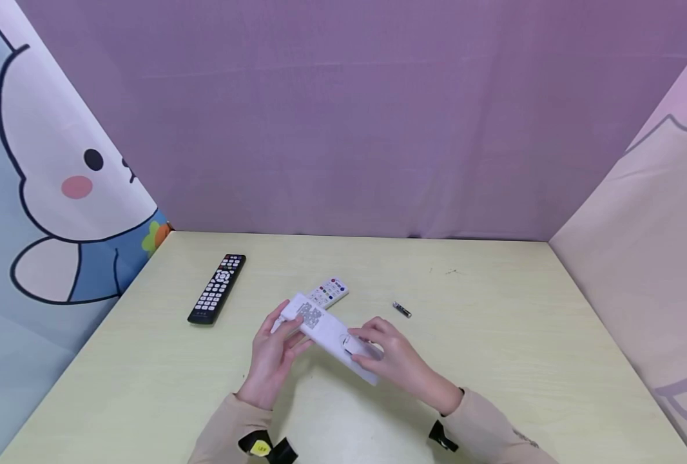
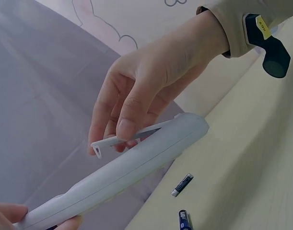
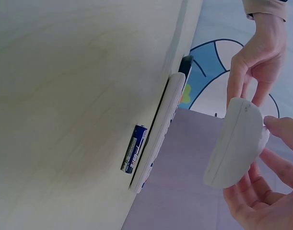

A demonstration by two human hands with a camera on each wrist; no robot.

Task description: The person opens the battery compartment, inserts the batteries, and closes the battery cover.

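Note:
My left hand [image 1: 270, 364] grips one end of a white remote control [image 1: 326, 332], held tilted above the table with its labelled back facing up. With thumb and fingers, my right hand [image 1: 398, 357] pinches the battery cover [image 2: 107, 142] near the other end. In the left wrist view that cover stands raised at one end, with its small clip showing, while its other end still meets the remote's body. The inside of the battery compartment is hidden. Below, a battery [image 1: 401, 309] lies on the table; the left wrist view shows a second battery [image 2: 184, 220].
Behind the held remote, another white remote control [image 1: 330, 291] lies buttons up, partly covered from view. A black remote control [image 1: 217, 289] lies to the left on the pale wooden table [image 1: 494, 309]. A purple cloth [image 1: 343, 129] hangs at the table's back edge, with printed cloths on both sides.

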